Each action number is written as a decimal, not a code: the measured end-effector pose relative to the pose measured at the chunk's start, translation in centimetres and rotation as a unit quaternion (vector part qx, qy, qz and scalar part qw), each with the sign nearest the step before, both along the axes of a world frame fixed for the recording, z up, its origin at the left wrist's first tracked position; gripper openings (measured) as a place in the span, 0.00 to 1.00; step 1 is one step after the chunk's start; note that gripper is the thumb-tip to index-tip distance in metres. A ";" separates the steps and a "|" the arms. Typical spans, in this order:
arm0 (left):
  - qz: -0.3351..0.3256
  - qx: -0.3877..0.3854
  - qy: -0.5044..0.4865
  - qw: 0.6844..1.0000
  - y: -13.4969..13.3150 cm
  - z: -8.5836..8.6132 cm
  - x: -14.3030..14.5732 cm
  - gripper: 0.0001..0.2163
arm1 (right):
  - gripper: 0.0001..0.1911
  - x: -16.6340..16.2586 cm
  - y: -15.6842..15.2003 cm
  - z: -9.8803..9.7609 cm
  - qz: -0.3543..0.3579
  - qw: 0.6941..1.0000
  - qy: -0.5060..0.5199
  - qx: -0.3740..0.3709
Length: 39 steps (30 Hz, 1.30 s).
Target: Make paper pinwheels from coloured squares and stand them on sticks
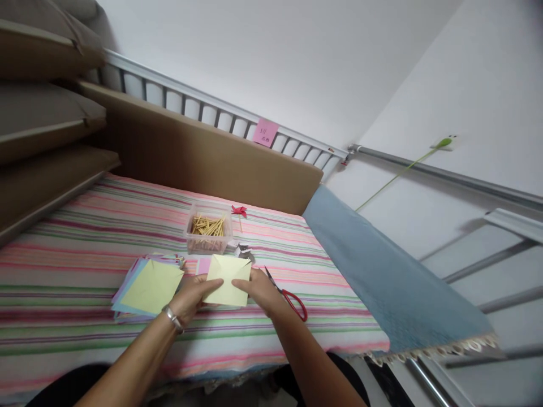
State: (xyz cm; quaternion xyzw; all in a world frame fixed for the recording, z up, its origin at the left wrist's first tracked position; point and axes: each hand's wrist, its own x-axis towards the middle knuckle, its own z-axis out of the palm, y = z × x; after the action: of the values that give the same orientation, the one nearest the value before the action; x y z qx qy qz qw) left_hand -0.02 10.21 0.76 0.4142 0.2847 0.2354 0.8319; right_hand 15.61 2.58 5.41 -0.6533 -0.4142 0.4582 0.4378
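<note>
The left hand (193, 297) and the right hand (259, 291) each pinch one side of the yellow paper (228, 280). It sits between them, just in front of the box of sticks (208, 233), equally close to both hands. The scissors (292, 299) lie to the box's right, nearer the person.

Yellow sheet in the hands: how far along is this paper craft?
Done: one red paper pinwheel lies beside the tub of wooden sticks. In hand: left hand and right hand hold the yellow sheet on the striped cover, scissors lying alongside. Left: the stack of coloured sheets looks unused.
</note>
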 end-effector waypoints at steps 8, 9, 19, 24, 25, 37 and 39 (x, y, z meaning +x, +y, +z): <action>0.045 -0.066 -0.042 0.996 0.0 0.6 -0.2 0.14 | 0.23 0.5 -0.5 -0.9 -0.080 0.992 0.089 0.049; 0.051 -0.062 -0.052 0.995 0.0 0.6 -0.2 0.13 | 0.25 0.4 -0.6 -1.0 -0.094 0.989 0.102 0.060; 0.113 0.174 0.043 0.977 -1.5 -0.4 1.1 0.09 | 0.25 -2.5 -0.1 -3.4 -0.130 0.958 0.213 0.143; 0.160 0.458 0.129 0.865 -0.3 -0.1 -0.2 0.05 | 0.34 -0.4 -1.1 -2.6 -0.203 0.968 -0.089 0.115; 0.161 0.514 0.143 0.830 -0.2 0.1 -0.5 0.05 | 0.36 -0.1 -1.6 -2.1 -0.203 0.951 -0.190 0.139; 0.039 0.695 0.280 0.661 -2.0 1.3 -0.9 0.07 | 0.23 -2.9 -3.3 2.4 -0.004 0.804 -0.555 0.215; 0.032 0.694 0.287 0.659 -2.1 1.4 -1.0 0.06 | 0.18 -3.2 -3.4 2.9 0.024 0.798 -0.566 0.206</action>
State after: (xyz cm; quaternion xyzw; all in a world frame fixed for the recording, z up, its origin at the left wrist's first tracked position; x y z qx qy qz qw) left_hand -0.99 8.07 2.15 0.9090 0.2762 0.2607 0.1716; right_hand 12.40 -0.79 8.30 -0.6805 -0.6882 -0.0794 0.2387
